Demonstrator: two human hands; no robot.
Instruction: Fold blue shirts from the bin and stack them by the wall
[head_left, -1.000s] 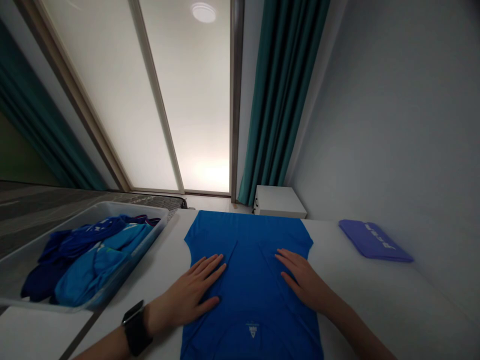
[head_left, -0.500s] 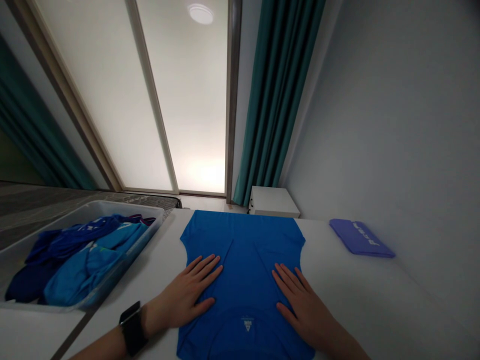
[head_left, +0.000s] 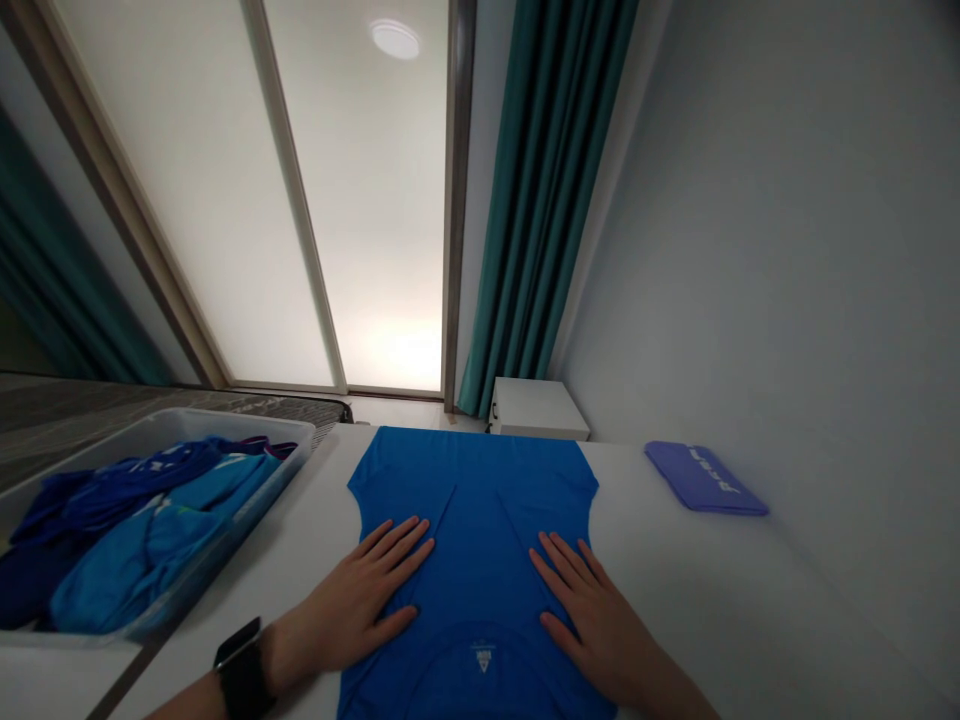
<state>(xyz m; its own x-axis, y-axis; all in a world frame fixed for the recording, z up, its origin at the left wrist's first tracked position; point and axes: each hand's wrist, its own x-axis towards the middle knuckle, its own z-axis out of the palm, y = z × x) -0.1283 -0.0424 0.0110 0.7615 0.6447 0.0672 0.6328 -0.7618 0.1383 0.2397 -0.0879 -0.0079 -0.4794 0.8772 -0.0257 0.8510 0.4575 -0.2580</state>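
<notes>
Blue shirt (head_left: 472, 520) lies spread at twelve o'clock on the white table (head_left: 712, 590), left hand (head_left: 360, 605) and right hand (head_left: 592, 620) both flat and open on it, gripping nothing. Uneven palm pressure could bunch the slippery fabric into fresh creases.

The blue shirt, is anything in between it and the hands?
No, nothing visible. The left hand and right hand both lie flat, fingers spread, right on the blue shirt, which is spread out on the white table.
</notes>
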